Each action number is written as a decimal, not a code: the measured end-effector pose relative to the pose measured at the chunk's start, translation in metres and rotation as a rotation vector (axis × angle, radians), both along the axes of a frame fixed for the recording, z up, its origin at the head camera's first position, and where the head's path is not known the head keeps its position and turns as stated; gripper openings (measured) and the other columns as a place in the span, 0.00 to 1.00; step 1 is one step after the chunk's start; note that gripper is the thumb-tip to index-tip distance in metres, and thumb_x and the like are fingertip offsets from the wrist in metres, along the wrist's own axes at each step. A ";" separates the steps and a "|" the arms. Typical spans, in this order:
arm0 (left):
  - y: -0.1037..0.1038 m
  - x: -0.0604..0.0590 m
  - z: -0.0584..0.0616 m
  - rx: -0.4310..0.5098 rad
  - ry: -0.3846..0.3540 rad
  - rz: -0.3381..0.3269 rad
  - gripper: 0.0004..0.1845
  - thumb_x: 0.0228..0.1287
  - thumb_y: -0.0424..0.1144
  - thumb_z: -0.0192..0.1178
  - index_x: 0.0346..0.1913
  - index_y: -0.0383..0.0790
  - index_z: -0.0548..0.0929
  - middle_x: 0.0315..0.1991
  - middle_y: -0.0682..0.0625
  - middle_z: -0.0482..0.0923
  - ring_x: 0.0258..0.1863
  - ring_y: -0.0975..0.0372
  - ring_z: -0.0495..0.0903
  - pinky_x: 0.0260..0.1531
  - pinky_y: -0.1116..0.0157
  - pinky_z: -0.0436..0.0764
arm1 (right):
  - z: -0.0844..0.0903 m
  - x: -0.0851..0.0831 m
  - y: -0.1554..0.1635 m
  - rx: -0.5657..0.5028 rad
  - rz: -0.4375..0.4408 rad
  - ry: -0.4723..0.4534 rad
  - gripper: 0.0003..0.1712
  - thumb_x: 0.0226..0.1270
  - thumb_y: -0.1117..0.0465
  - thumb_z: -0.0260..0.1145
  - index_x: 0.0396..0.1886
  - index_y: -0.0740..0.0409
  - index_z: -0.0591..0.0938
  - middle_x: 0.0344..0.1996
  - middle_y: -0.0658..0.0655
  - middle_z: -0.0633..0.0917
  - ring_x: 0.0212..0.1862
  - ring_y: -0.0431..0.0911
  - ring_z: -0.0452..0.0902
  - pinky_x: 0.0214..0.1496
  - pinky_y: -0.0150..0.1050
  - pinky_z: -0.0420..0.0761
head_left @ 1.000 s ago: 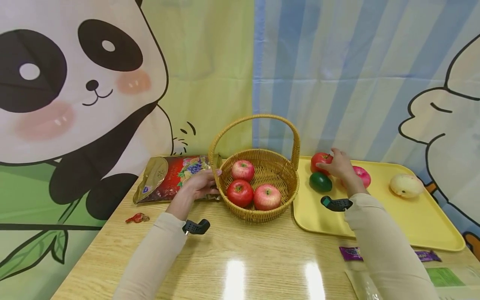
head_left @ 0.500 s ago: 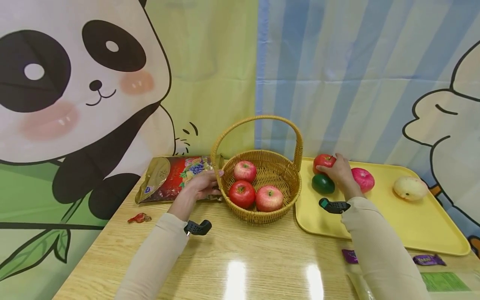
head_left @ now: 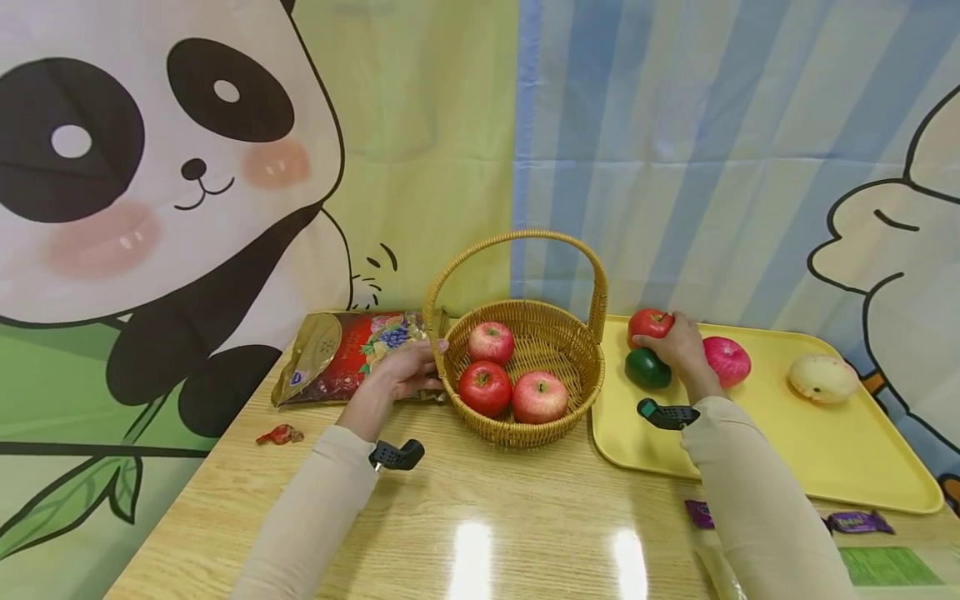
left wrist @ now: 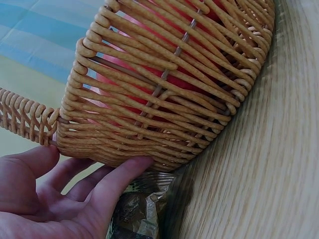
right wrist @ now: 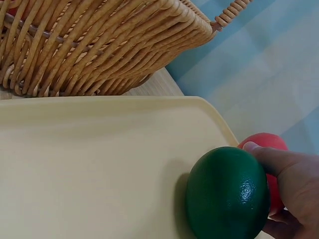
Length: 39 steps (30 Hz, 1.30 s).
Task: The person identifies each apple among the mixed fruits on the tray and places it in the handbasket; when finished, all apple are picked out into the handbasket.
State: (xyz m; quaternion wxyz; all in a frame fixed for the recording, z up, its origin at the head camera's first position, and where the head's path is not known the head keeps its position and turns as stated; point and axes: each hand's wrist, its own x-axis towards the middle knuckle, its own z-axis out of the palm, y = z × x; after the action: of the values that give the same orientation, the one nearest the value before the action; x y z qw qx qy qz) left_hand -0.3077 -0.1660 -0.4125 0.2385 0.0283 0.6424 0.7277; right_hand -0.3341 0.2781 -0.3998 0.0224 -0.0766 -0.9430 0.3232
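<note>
My right hand (head_left: 678,342) grips a red apple (head_left: 649,323) at the back left of the yellow tray, thumb on its near side. In the right wrist view a dark green, egg-shaped fruit (right wrist: 227,194) partly hides that red apple (right wrist: 264,141). My left hand (head_left: 401,369) touches the left side of the wicker basket (head_left: 517,431) with loosely spread fingers. The left wrist view shows those fingers (left wrist: 112,184) against the weave, near the foot of the handle (left wrist: 25,117). Inside the basket lie a red apple (head_left: 485,389) and two pinkish apples (head_left: 540,397).
The yellow tray (head_left: 810,450) also bears a pink fruit (head_left: 726,362) and a pale round fruit (head_left: 823,379). Behind the left hand lies a red-and-gold bag (head_left: 345,358). A red wrapped sweet (head_left: 280,434) and a purple wrapped sweet (head_left: 858,522) lie on the table (head_left: 540,508).
My right hand has come down onto the red apple, and its fingers have settled around it. The left hand stays at the basket. The head view has shifted slightly.
</note>
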 end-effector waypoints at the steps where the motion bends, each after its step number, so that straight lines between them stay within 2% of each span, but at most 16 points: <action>1: 0.000 0.000 0.000 0.003 -0.003 0.000 0.27 0.79 0.42 0.43 0.72 0.29 0.58 0.72 0.32 0.58 0.72 0.44 0.59 0.65 0.43 0.67 | 0.001 0.001 0.000 -0.007 0.002 -0.011 0.54 0.63 0.44 0.66 0.70 0.77 0.52 0.62 0.80 0.63 0.62 0.70 0.62 0.66 0.61 0.68; 7: 0.002 0.001 0.002 0.006 -0.001 -0.009 0.28 0.79 0.42 0.42 0.72 0.28 0.57 0.72 0.32 0.57 0.72 0.43 0.58 0.65 0.43 0.67 | 0.003 0.005 0.000 0.003 -0.009 0.016 0.51 0.64 0.47 0.66 0.70 0.77 0.52 0.62 0.79 0.63 0.62 0.70 0.62 0.66 0.62 0.67; 12: 0.001 0.000 0.000 0.008 -0.002 -0.004 0.27 0.79 0.41 0.43 0.73 0.30 0.58 0.73 0.33 0.56 0.73 0.44 0.57 0.64 0.43 0.68 | 0.009 0.005 0.001 -0.046 -0.015 0.035 0.52 0.64 0.47 0.67 0.72 0.73 0.51 0.65 0.77 0.62 0.64 0.69 0.60 0.68 0.62 0.65; 19: -0.003 0.000 0.000 -0.007 -0.006 0.013 0.27 0.78 0.42 0.45 0.73 0.34 0.60 0.73 0.35 0.57 0.73 0.45 0.58 0.62 0.46 0.73 | 0.025 0.008 0.007 -0.040 0.070 0.135 0.53 0.63 0.45 0.68 0.73 0.71 0.53 0.66 0.76 0.64 0.63 0.68 0.63 0.65 0.64 0.67; 25: -0.004 0.000 -0.001 -0.009 -0.008 0.008 0.27 0.78 0.42 0.45 0.73 0.33 0.59 0.73 0.34 0.58 0.72 0.45 0.59 0.60 0.48 0.75 | 0.041 0.021 0.018 -0.040 0.147 0.178 0.56 0.60 0.43 0.70 0.75 0.66 0.51 0.68 0.74 0.63 0.65 0.69 0.62 0.63 0.65 0.68; 31: -0.005 0.000 0.000 0.007 -0.006 -0.002 0.27 0.79 0.41 0.43 0.73 0.31 0.58 0.73 0.33 0.57 0.72 0.44 0.59 0.62 0.47 0.72 | 0.059 0.037 0.022 -0.085 0.194 0.192 0.59 0.58 0.42 0.71 0.77 0.62 0.49 0.71 0.71 0.60 0.67 0.68 0.62 0.62 0.64 0.72; 34: -0.004 -0.001 0.000 0.011 -0.013 0.006 0.27 0.78 0.41 0.43 0.73 0.31 0.59 0.72 0.33 0.58 0.72 0.44 0.60 0.62 0.47 0.73 | 0.069 0.045 0.018 -0.100 0.212 0.200 0.58 0.57 0.42 0.72 0.77 0.60 0.51 0.72 0.69 0.60 0.68 0.68 0.62 0.62 0.65 0.71; 39: -0.003 -0.001 0.000 0.007 -0.006 -0.001 0.28 0.78 0.41 0.43 0.73 0.31 0.58 0.73 0.32 0.57 0.72 0.44 0.59 0.62 0.47 0.73 | 0.084 0.060 0.006 -0.055 0.278 0.187 0.55 0.56 0.43 0.73 0.76 0.58 0.56 0.70 0.69 0.65 0.67 0.66 0.65 0.60 0.65 0.71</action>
State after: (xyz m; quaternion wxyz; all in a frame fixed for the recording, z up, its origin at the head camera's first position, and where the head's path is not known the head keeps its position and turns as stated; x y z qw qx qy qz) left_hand -0.3090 -0.1692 -0.4130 0.2407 0.0271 0.6391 0.7300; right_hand -0.2738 0.2844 -0.3154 0.0631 0.0845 -0.9290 0.3548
